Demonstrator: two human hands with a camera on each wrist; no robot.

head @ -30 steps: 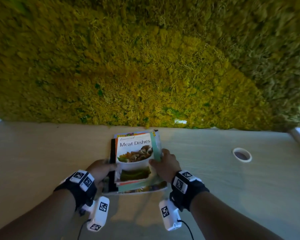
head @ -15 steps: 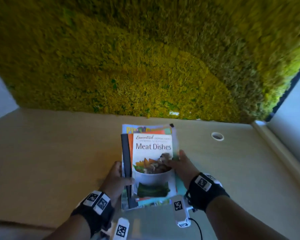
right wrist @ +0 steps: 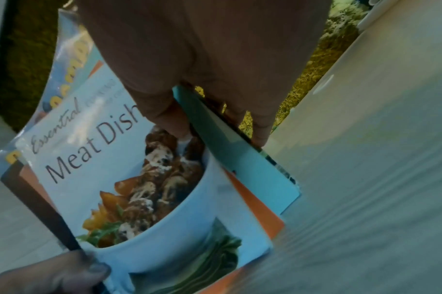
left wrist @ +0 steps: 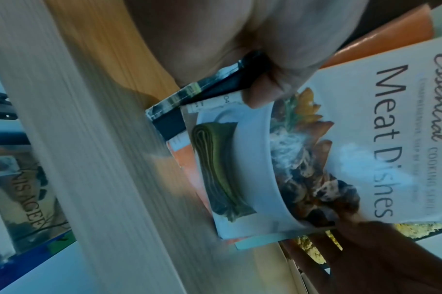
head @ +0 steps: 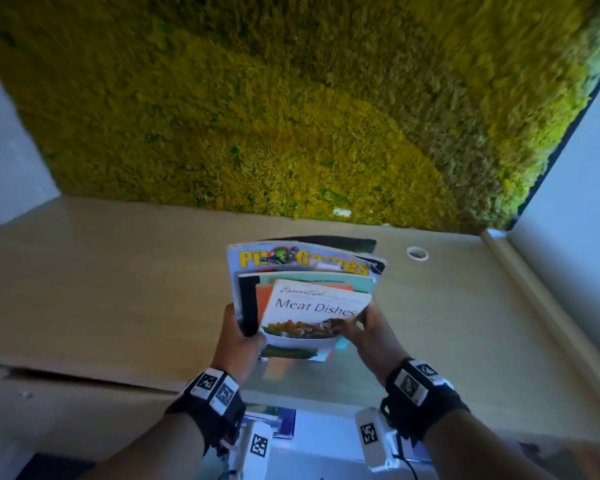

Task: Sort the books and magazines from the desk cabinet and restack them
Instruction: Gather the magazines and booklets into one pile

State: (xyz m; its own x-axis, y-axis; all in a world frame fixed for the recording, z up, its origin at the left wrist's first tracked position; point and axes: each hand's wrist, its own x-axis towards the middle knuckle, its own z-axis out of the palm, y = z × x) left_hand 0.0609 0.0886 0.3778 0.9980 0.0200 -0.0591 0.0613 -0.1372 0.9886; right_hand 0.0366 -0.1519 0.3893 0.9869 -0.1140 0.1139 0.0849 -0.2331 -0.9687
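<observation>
A stack of books and magazines point(head: 305, 271) is lifted off the desk and tilted up towards me. On top lies the white "Meat Dishes" cookbook point(head: 312, 313) point(left wrist: 366, 139) point(right wrist: 94, 179). Under it show an orange cover, a teal one and a blue games magazine point(head: 291, 259). My left hand point(head: 238, 336) grips the stack's left edge, thumb on the cookbook point(left wrist: 262, 93). My right hand point(head: 368, 330) grips the right edge, thumb on top and fingers underneath point(right wrist: 262, 127).
The light wooden desk point(head: 118, 289) runs to a yellow-green moss wall point(head: 291, 116). A round cable hole point(head: 417, 253) lies at the back right. Below the desk's front edge more book covers point(head: 278, 420) point(left wrist: 26, 199) show in the cabinet.
The stack has been lifted from lying flat on the desk and pulled towards me, tilted up. Both hands moved from its sides to gripping its lower edges.
</observation>
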